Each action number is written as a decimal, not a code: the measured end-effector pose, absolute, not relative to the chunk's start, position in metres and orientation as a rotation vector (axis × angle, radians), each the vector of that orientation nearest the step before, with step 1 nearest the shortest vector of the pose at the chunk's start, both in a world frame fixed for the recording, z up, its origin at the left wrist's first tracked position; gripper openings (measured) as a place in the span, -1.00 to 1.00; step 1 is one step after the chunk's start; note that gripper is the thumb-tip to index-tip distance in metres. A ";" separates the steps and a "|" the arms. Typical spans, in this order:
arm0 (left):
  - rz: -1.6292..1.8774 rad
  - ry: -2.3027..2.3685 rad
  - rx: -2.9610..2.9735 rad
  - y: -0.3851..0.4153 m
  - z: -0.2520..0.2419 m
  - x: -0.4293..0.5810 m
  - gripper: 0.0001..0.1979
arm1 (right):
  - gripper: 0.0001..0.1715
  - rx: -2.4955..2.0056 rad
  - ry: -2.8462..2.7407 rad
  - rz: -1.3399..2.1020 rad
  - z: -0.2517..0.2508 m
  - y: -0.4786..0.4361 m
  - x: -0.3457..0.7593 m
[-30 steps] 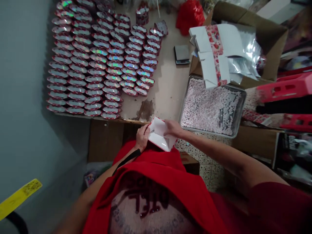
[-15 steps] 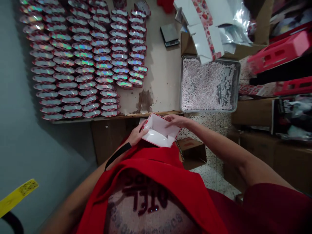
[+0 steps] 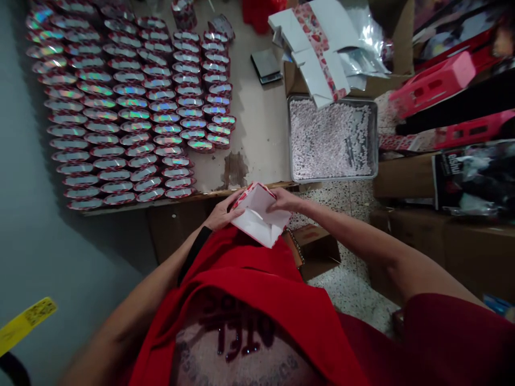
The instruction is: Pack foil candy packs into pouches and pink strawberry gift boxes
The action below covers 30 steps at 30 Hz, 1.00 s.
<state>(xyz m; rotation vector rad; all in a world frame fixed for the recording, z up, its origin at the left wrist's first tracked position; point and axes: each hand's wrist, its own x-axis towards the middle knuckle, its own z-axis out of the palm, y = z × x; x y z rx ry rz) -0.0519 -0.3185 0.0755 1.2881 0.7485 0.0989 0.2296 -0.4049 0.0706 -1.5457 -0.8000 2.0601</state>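
Note:
A small carton [image 3: 260,217], white inside with a red-patterned outside, is held between my two hands just off the table's front edge. Its open side faces up toward me, and the inside looks bare. My left hand [image 3: 223,212] grips the left wall, thumb on the inner face. My right hand [image 3: 284,200] pinches the right wall near the far corner, with fingertips partly hidden. Beyond them on the table [image 3: 265,134] stand rows of packed packets [image 3: 132,126] with shiny oval tops and red patterned sides.
A metal tray [image 3: 293,161] of small pale pieces sits right of centre. Behind it, flat white cartons [image 3: 317,43] with strawberry print lie on a cardboard box. A small scale [image 3: 266,64] rests nearby. Pink plastic frames [image 3: 438,86] and a brown box [image 3: 317,246] stand right and below.
The carton has turned and tilted in my hands, so its walls stand at a steeper angle. The view has shifted slightly, moving the tray and the table's contents leftward.

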 end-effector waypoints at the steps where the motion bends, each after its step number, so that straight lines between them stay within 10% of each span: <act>1: 0.101 0.741 1.265 -0.318 0.074 -0.052 -0.08 | -0.40 -1.537 -0.776 2.102 0.072 -0.409 0.225; 16: 0.367 0.389 1.395 -0.251 0.198 0.008 -0.17 | 0.01 -1.254 -0.619 2.017 0.257 -0.387 0.277; 21: 0.684 0.048 1.995 -0.232 0.252 0.038 -0.03 | -0.41 -1.352 -1.192 2.051 0.318 -0.389 0.321; 26: 0.674 0.127 2.550 -0.235 0.195 0.052 -0.13 | -0.76 -1.456 -1.876 1.619 0.266 -0.385 0.309; 30: 0.450 0.382 2.625 -0.235 0.098 0.065 -0.11 | -0.43 -1.629 -2.214 1.045 0.138 -0.359 0.263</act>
